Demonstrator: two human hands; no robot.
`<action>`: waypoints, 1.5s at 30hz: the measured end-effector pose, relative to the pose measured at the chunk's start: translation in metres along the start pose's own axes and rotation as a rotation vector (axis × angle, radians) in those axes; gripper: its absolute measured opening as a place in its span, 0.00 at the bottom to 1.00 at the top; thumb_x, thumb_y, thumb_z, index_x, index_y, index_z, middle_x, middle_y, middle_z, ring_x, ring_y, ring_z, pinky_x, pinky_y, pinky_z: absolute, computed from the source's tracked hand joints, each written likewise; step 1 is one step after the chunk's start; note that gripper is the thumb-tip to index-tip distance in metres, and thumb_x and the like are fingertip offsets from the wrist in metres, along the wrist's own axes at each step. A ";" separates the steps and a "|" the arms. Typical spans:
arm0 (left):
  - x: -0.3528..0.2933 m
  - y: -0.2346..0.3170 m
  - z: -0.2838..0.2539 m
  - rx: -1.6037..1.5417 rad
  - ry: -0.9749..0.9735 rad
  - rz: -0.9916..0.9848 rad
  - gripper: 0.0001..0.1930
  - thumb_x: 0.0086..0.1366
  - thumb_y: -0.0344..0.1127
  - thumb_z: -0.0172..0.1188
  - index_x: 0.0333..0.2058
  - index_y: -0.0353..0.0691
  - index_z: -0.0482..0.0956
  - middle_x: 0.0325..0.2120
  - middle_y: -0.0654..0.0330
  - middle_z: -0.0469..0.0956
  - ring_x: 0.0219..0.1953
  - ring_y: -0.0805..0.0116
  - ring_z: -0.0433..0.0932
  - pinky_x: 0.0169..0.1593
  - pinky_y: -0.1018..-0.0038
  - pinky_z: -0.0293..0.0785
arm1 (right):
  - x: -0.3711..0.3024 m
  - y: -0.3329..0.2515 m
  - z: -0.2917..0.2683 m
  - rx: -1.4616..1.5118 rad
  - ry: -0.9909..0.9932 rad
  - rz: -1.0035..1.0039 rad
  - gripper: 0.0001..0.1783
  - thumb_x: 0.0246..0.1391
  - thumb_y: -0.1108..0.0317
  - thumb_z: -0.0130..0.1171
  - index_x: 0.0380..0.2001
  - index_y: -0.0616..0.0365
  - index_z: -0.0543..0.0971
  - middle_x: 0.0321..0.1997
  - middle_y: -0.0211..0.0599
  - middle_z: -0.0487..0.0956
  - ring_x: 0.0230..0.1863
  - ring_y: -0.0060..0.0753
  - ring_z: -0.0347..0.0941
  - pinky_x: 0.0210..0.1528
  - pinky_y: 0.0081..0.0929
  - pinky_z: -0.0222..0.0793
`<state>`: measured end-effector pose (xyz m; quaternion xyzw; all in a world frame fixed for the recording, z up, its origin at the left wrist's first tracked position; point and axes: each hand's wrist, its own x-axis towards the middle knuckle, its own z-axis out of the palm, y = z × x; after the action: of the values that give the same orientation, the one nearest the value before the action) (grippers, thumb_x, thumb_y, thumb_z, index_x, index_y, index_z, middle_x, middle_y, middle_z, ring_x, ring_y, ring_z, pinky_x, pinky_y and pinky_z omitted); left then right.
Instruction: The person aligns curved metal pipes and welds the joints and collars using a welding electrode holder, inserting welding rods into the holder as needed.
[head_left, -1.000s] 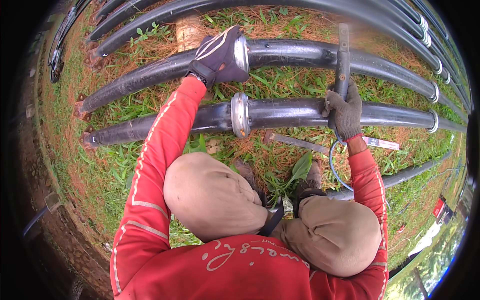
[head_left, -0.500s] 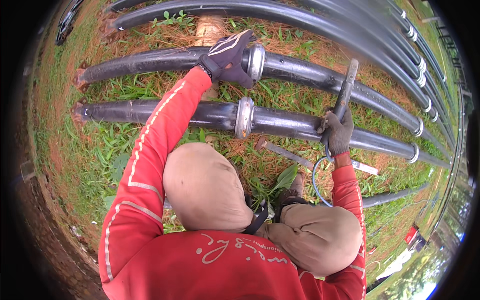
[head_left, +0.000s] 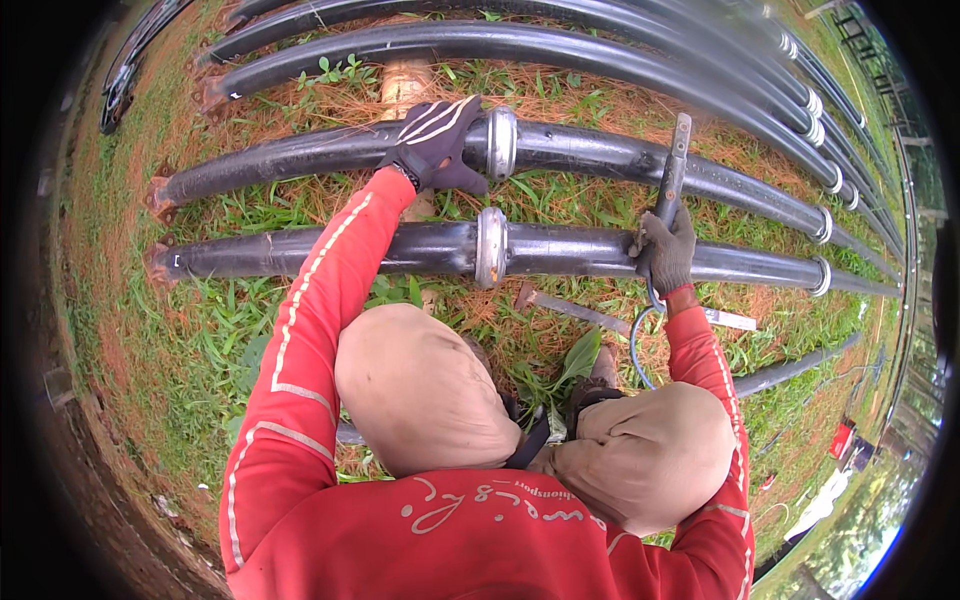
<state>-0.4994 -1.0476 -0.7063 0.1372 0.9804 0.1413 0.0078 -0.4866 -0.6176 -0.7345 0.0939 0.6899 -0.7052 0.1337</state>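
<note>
My left hand, in a dark glove with pale stripes, is closed over a black steel pipe just left of its silver collar. Its fingers curl over the far side and its thumb lies along the near side. My right hand, in a grey work glove, grips a dark bar-like tool with a pale flat tip with holes, pointing away from me. A bluish cable loops below that hand. Under the right hand runs a nearer black pipe with its own silver collar.
A rusty-headed hammer-like tool lies on the grass before my knees. More black pipes lie side by side beyond, over a wooden log. Rusty flanges cap the left pipe ends. Another dark pipe lies at right.
My left hand has drawn back slightly from the collar, its fingers now more curled over the pipe. The right hand keeps its hold on the tool. The whole view has shifted slightly.
</note>
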 end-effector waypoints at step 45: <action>-0.001 -0.031 0.033 0.048 0.081 0.058 0.56 0.47 0.41 0.79 0.75 0.28 0.65 0.47 0.42 0.88 0.51 0.40 0.87 0.59 0.48 0.78 | -0.154 -0.090 -0.014 -0.321 0.222 -0.056 0.26 0.62 0.77 0.66 0.63 0.62 0.77 0.42 0.34 0.82 0.31 0.22 0.79 0.30 0.25 0.78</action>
<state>-0.5054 -1.0675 -0.7468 0.1599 0.9786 0.1235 -0.0391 -0.3697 -0.5935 -0.6010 0.1292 0.8064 -0.5749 0.0503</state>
